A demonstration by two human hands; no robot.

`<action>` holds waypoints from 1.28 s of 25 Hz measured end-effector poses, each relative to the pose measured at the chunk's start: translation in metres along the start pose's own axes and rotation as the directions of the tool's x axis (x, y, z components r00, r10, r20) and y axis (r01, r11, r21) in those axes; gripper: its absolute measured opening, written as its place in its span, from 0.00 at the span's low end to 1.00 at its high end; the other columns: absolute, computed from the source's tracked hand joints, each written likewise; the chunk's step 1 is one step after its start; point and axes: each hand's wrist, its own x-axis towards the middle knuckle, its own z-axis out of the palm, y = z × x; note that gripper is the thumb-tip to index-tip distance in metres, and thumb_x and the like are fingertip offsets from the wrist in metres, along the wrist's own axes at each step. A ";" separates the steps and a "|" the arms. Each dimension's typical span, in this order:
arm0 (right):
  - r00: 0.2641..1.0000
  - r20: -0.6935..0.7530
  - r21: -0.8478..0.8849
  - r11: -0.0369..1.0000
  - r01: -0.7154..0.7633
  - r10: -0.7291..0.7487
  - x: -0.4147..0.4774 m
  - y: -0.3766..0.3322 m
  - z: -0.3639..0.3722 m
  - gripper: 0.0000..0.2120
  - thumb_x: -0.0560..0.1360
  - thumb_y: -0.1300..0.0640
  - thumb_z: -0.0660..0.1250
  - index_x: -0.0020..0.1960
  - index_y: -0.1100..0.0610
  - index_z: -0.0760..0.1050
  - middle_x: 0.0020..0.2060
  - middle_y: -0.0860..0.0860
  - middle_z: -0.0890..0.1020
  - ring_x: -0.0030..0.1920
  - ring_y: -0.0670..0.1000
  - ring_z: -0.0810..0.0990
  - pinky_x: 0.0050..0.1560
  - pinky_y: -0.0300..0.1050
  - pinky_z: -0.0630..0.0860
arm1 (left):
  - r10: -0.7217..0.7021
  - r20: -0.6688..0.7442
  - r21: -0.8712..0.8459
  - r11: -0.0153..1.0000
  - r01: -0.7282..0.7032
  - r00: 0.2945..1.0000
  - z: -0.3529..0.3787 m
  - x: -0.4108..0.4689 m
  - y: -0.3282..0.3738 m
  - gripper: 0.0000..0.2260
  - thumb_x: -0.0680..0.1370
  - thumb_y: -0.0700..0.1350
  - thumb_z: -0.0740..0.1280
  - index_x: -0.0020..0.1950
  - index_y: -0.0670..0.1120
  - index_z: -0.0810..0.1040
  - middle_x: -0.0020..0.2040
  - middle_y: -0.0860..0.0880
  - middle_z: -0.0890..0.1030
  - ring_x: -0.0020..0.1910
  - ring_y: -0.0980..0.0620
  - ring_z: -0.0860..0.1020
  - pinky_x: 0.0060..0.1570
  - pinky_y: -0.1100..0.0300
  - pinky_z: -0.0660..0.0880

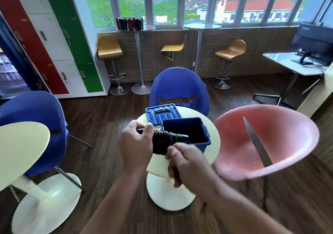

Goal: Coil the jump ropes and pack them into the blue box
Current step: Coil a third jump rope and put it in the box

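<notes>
Two hands on one jump rope, held in the air just in front of the blue box, over the near side of the round table.

Left hand: fingers and thumb wrapped round the handle end. Right hand: fingers curled round a dark length below the bundle. Cord tail or second handle, cannot tell (motion blur). Cord lies in tight black turns around the handles, with a green ring at the box-side end.

Step judged: finishing the wrap. To do it well:
- hold the left grip fixed
- keep tension on the tail
- lay each turn beside the one before
- tuck the end under a turn so it does not spring loose in the box

Box: open, upright, on the table. Visible inner walls bare; floor partly hidden by the bundle, so contents unconfirmed.

Lid: off, lying flat just behind the box.
</notes>
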 end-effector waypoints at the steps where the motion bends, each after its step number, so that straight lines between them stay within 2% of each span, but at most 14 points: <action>1: 1.000 -0.029 0.144 0.990 -0.009 0.013 -0.010 0.010 0.009 0.15 0.85 0.56 0.57 0.42 0.59 0.74 0.23 0.53 0.75 0.20 0.53 0.71 0.28 0.50 0.72 | -0.037 -0.022 -0.026 0.999 0.036 0.999 0.004 -0.004 0.001 0.12 0.78 0.44 0.70 0.35 0.46 0.74 0.28 0.51 0.75 0.28 0.52 0.73 0.31 0.57 0.65; 3: 0.996 0.009 0.422 0.902 -0.086 0.091 -0.019 0.029 0.018 0.16 0.86 0.55 0.58 0.43 0.60 0.74 0.24 0.54 0.72 0.20 0.52 0.68 0.30 0.50 0.74 | -0.154 -0.050 -0.115 0.982 0.147 0.987 0.011 -0.010 0.002 0.11 0.78 0.43 0.70 0.37 0.43 0.75 0.28 0.51 0.75 0.27 0.52 0.71 0.32 0.57 0.65; 5: 0.984 0.081 0.551 0.816 -0.175 0.157 -0.020 0.046 0.016 0.16 0.83 0.50 0.62 0.42 0.59 0.75 0.25 0.52 0.68 0.21 0.49 0.66 0.30 0.47 0.75 | -0.312 -0.041 -0.245 0.924 0.293 0.949 0.014 -0.011 0.000 0.11 0.79 0.43 0.70 0.38 0.41 0.75 0.29 0.50 0.74 0.27 0.52 0.70 0.33 0.58 0.67; 8: 0.980 0.065 0.583 0.790 -0.191 0.189 -0.012 0.061 0.000 0.14 0.77 0.49 0.71 0.45 0.60 0.77 0.26 0.50 0.61 0.25 0.47 0.59 0.26 0.41 0.66 | -0.467 0.084 -0.459 0.766 0.450 0.880 0.015 -0.014 -0.003 0.11 0.80 0.44 0.70 0.39 0.44 0.74 0.32 0.47 0.74 0.31 0.48 0.72 0.34 0.54 0.73; 11: 0.988 0.093 0.632 0.759 -0.157 0.126 -0.004 0.056 -0.018 0.01 0.73 0.57 0.66 0.43 0.53 0.77 0.29 0.50 0.57 0.27 0.47 0.56 0.26 0.39 0.59 | -0.578 0.296 -0.521 0.570 0.636 0.761 0.018 -0.024 -0.001 0.08 0.81 0.47 0.69 0.43 0.47 0.74 0.33 0.49 0.76 0.29 0.51 0.74 0.27 0.60 0.72; 14: 0.990 0.143 0.633 0.768 -0.096 0.006 0.000 0.046 -0.033 0.09 0.75 0.58 0.64 0.39 0.47 0.76 0.31 0.51 0.55 0.28 0.46 0.54 0.28 0.40 0.54 | -0.594 0.449 -0.520 0.434 0.736 0.668 0.016 -0.034 0.007 0.07 0.82 0.50 0.69 0.50 0.47 0.77 0.32 0.50 0.78 0.25 0.55 0.75 0.21 0.62 0.71; 16: 0.990 0.130 0.598 0.800 -0.037 -0.052 0.000 0.040 -0.038 0.16 0.79 0.58 0.61 0.38 0.42 0.80 0.32 0.54 0.52 0.29 0.47 0.54 0.29 0.40 0.52 | -0.547 0.412 -0.537 0.501 0.679 0.729 0.016 -0.037 0.009 0.08 0.83 0.52 0.67 0.49 0.48 0.78 0.38 0.48 0.81 0.32 0.52 0.79 0.23 0.60 0.74; 18: 0.988 0.121 0.571 0.821 0.006 -0.092 0.000 0.035 -0.039 0.19 0.80 0.58 0.60 0.39 0.40 0.81 0.32 0.53 0.51 0.29 0.47 0.53 0.29 0.42 0.51 | -0.462 0.329 -0.502 0.653 0.567 0.824 0.015 -0.040 0.010 0.10 0.84 0.54 0.65 0.49 0.50 0.79 0.44 0.46 0.84 0.37 0.50 0.81 0.25 0.59 0.76; 21: 0.991 0.082 0.520 0.853 0.050 -0.108 0.002 0.028 -0.042 0.22 0.85 0.58 0.58 0.37 0.41 0.79 0.31 0.53 0.53 0.29 0.48 0.53 0.29 0.43 0.51 | -0.301 0.330 -0.408 0.810 0.422 0.895 0.010 -0.047 0.013 0.16 0.83 0.61 0.60 0.49 0.57 0.84 0.39 0.50 0.86 0.34 0.54 0.81 0.25 0.59 0.75; 23: 0.995 0.037 0.436 0.898 0.066 -0.091 0.004 0.024 -0.049 0.23 0.85 0.57 0.57 0.34 0.44 0.77 0.31 0.54 0.54 0.30 0.49 0.53 0.28 0.44 0.51 | -0.207 0.411 -0.351 0.863 0.364 0.888 0.003 -0.046 0.014 0.17 0.79 0.65 0.63 0.48 0.56 0.86 0.32 0.54 0.83 0.30 0.57 0.79 0.25 0.58 0.74; 25: 0.997 0.020 0.327 0.943 0.068 -0.079 0.006 0.023 -0.056 0.24 0.85 0.57 0.57 0.33 0.43 0.77 0.32 0.56 0.54 0.30 0.49 0.54 0.29 0.47 0.50 | -0.097 0.509 -0.286 0.918 0.275 0.855 -0.002 -0.038 0.011 0.17 0.76 0.66 0.70 0.49 0.54 0.87 0.33 0.54 0.84 0.31 0.56 0.79 0.29 0.61 0.74; 28: 0.992 0.056 0.206 0.974 0.098 -0.112 0.007 0.024 -0.061 0.24 0.85 0.57 0.58 0.32 0.44 0.75 0.29 0.50 0.60 0.29 0.47 0.57 0.28 0.47 0.53 | -0.047 0.582 -0.226 0.950 0.216 0.812 -0.006 -0.024 0.011 0.18 0.74 0.65 0.67 0.46 0.52 0.87 0.33 0.52 0.83 0.30 0.56 0.79 0.30 0.64 0.72; 30: 0.980 0.124 0.178 0.975 0.134 -0.158 0.008 0.025 -0.067 0.21 0.84 0.58 0.61 0.33 0.45 0.75 0.27 0.49 0.66 0.28 0.46 0.63 0.27 0.41 0.63 | -0.019 0.589 -0.220 0.958 0.183 0.808 -0.008 -0.016 0.011 0.17 0.73 0.64 0.69 0.46 0.52 0.87 0.34 0.49 0.85 0.32 0.55 0.80 0.32 0.62 0.74; 32: 0.955 0.265 0.163 0.982 0.092 -0.134 0.012 0.027 -0.083 0.13 0.78 0.58 0.67 0.37 0.48 0.82 0.30 0.53 0.74 0.29 0.46 0.70 0.32 0.36 0.73 | 0.038 0.632 -0.224 0.965 0.135 0.774 -0.014 -0.009 0.012 0.17 0.69 0.63 0.73 0.48 0.52 0.87 0.38 0.44 0.87 0.34 0.52 0.82 0.33 0.59 0.76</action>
